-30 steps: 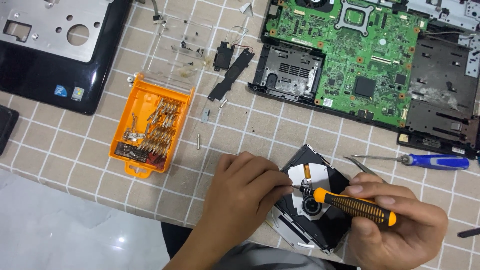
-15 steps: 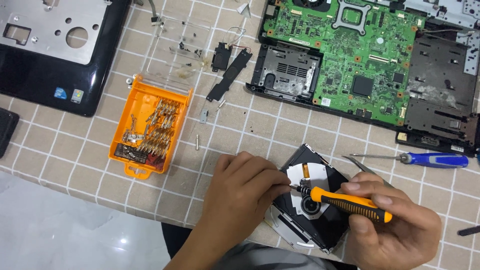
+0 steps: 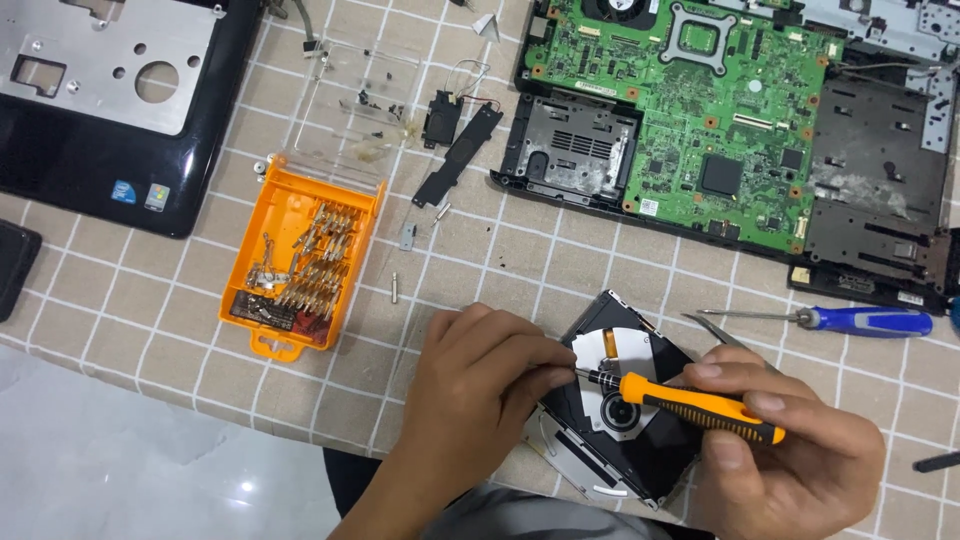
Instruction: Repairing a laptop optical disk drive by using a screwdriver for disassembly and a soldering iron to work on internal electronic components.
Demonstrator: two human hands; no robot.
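An opened black optical disc drive (image 3: 640,455) with a silver round hub lies at the table's near edge. My right hand (image 3: 790,450) grips an orange-and-black screwdriver (image 3: 700,405), lying nearly level with its tip pointing left over the drive. My left hand (image 3: 485,385) rests on the drive's left side, its fingertips pinched around the screwdriver's metal shaft near the tip.
An orange bit case (image 3: 300,265) with a clear open lid sits to the left. A stripped laptop base with green motherboard (image 3: 700,110) is at the back right, a black palmrest cover (image 3: 110,100) back left. A blue screwdriver (image 3: 860,321), tweezers (image 3: 715,328) and small loose parts lie on the checked tablecloth (image 3: 500,260).
Both hands and the screwdriver stay on the drive, almost unmoved. The view has shifted slightly.
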